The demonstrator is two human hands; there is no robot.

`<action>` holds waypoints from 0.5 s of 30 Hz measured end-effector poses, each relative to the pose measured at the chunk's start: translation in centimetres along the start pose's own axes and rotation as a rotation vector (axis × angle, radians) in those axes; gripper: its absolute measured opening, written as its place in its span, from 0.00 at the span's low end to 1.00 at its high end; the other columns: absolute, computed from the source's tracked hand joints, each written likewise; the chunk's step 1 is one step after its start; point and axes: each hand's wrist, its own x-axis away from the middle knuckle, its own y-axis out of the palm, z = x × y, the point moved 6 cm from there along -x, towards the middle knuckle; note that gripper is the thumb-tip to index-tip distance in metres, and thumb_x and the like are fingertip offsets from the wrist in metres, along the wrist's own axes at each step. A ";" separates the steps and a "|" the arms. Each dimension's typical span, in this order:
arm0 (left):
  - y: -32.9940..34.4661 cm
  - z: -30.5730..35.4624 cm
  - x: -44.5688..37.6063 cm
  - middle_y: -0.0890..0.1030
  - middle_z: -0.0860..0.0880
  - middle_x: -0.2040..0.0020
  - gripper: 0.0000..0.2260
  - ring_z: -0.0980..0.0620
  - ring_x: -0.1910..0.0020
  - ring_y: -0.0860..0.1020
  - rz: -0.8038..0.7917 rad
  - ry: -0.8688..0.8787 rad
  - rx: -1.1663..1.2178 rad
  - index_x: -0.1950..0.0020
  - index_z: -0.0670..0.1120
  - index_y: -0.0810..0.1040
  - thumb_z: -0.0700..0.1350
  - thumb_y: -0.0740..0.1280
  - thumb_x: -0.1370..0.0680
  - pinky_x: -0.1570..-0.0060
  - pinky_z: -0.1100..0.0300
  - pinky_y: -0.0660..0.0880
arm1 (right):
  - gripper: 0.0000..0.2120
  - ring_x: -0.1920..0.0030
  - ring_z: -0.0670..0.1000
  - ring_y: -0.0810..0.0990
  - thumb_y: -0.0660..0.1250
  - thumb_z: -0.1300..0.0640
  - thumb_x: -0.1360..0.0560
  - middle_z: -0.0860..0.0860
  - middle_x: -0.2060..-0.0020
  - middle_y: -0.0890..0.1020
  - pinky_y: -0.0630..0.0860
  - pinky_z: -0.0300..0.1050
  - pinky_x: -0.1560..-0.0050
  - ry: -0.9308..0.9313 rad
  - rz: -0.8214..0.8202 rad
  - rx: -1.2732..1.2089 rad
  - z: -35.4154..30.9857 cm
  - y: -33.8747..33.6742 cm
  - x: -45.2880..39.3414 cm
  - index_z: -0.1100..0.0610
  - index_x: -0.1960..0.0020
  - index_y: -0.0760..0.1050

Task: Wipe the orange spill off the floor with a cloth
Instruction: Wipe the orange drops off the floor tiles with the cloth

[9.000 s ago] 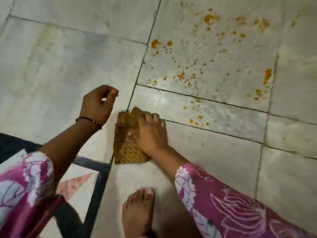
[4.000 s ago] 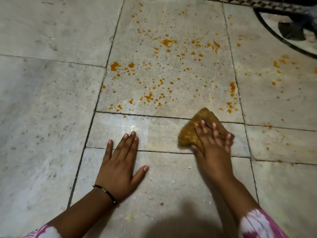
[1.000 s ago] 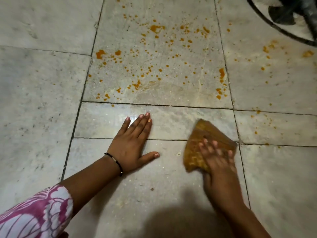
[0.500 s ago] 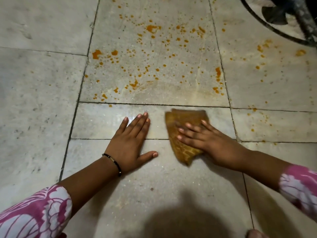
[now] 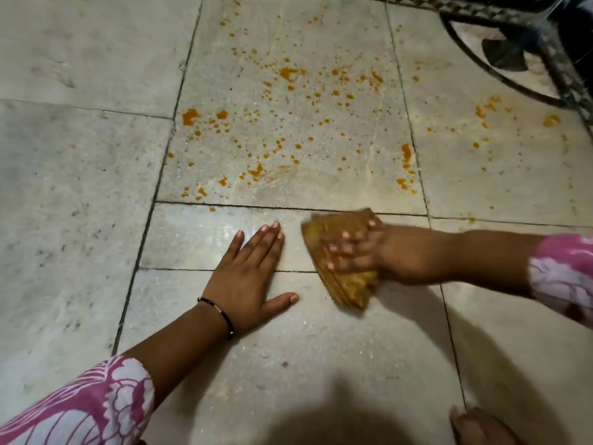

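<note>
Orange spill [image 5: 288, 117] is spattered in many drops over the pale stone floor tiles ahead, with more drops to the right [image 5: 484, 110]. A folded brown-orange cloth [image 5: 324, 232] lies flat on the narrow tile just below the spill. My right hand [image 5: 378, 252] presses down on the cloth with fingers spread, blurred with motion. My left hand [image 5: 247, 277] lies flat on the floor to the left of the cloth, fingers together, holding nothing. A black bracelet circles the left wrist.
A dark metal stand with a curved base ring [image 5: 513, 78] occupies the top right corner. My toes [image 5: 475, 428] show at the bottom right edge. My shadow falls across the near tile. Dark grout lines cross the floor.
My right hand has slid the cloth a little to the right along the narrow tile. The left hand stays planted. The camera has shifted, showing more of the metal stand.
</note>
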 end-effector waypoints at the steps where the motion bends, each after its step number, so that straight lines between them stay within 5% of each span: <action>1: -0.1 0.0 -0.2 0.52 0.45 0.22 0.42 0.50 0.23 0.50 -0.010 0.000 0.003 0.22 0.43 0.54 0.72 0.46 0.26 0.26 0.48 0.45 | 0.26 0.28 0.39 0.39 0.52 0.49 0.18 0.36 0.28 0.40 0.41 0.49 0.27 -0.030 -0.066 0.015 -0.1 1.1 1.9 0.37 0.26 0.43; 4: -1.2 0.3 -0.6 0.39 0.50 0.23 0.46 0.51 0.23 0.43 -0.135 -0.030 -0.022 0.22 0.46 0.43 0.74 0.44 0.31 0.28 0.55 0.37 | 0.27 0.26 0.39 0.39 0.53 0.50 0.18 0.32 0.29 0.38 0.41 0.48 0.25 0.049 -0.325 0.082 2.7 3.2 7.7 0.33 0.26 0.44; 10: -6.2 4.2 -4.9 0.40 0.46 0.21 0.38 0.49 0.23 0.46 -0.476 -0.032 -0.262 0.22 0.44 0.40 0.64 0.54 0.21 0.26 0.52 0.46 | 0.32 0.24 0.48 0.43 0.53 0.34 0.24 0.40 0.24 0.41 0.42 0.58 0.26 0.204 -0.558 0.188 5.8 2.9 12.4 0.33 0.26 0.41; 12: -8.5 6.4 -7.3 0.41 0.46 0.21 0.37 0.50 0.23 0.46 -0.448 0.073 -0.381 0.22 0.44 0.40 0.63 0.52 0.21 0.26 0.51 0.45 | 0.32 0.24 0.49 0.51 0.51 0.31 0.26 0.41 0.24 0.50 0.48 0.55 0.26 0.224 -0.465 0.135 5.6 2.7 13.0 0.36 0.25 0.48; 15: -11.0 8.7 -9.4 0.42 0.47 0.21 0.34 0.51 0.23 0.45 -0.421 0.215 -0.526 0.22 0.46 0.40 0.61 0.51 0.20 0.26 0.52 0.43 | 0.38 0.27 0.49 0.60 0.34 0.28 0.31 0.44 0.26 0.61 0.59 0.47 0.30 0.319 -0.080 0.117 7.0 2.7 13.7 0.41 0.26 0.56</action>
